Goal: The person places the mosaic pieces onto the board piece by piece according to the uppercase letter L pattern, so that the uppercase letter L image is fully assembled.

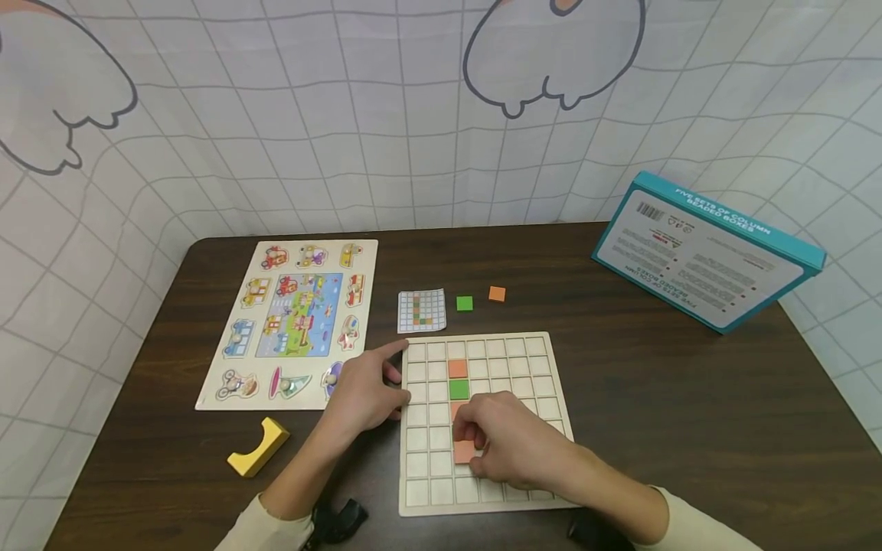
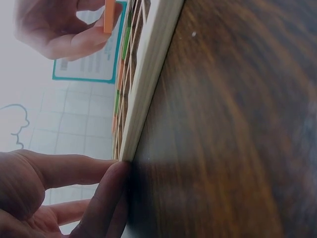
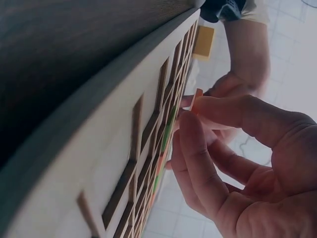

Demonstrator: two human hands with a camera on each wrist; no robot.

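Fingers of my right hand (image 1: 513, 448) curl round an orange tile (image 1: 464, 451), pinching it by its edges just above the wooden grid board (image 1: 524, 348), low and centre in the head view. The right wrist view shows that tile (image 3: 197, 99) thin and edge-on between thumb and fingertips (image 3: 190, 131), close over the board's cells (image 3: 148, 124). My left hand (image 1: 361, 394) lies to the left of it, fingers fairly straight and holding nothing, forefinger stretched along the board's left rim toward its upper corner. In the left wrist view those fingers (image 2: 106, 193) press against the board's pale edge (image 2: 148, 79), with the pinched tile (image 2: 109, 17) at the top left of that frame.

On the board, one column already carries an orange tile (image 1: 458, 368) with a green tile (image 1: 458, 389) right below it, and another orange piece below that, partly hidden by my hand. Just above the board lies a small pattern card (image 1: 422, 310), and to its right a loose green tile (image 1: 465, 303) and a loose orange tile (image 1: 497, 293), near each other but apart. At left on the dark counter (image 1: 689, 398) sits a vehicle peg puzzle (image 1: 292, 317), its lower right corner under my left hand, with a yellow curved block (image 1: 258, 448) below it. At upper right a teal box (image 1: 706, 249) stands tilted, well apart from the board.
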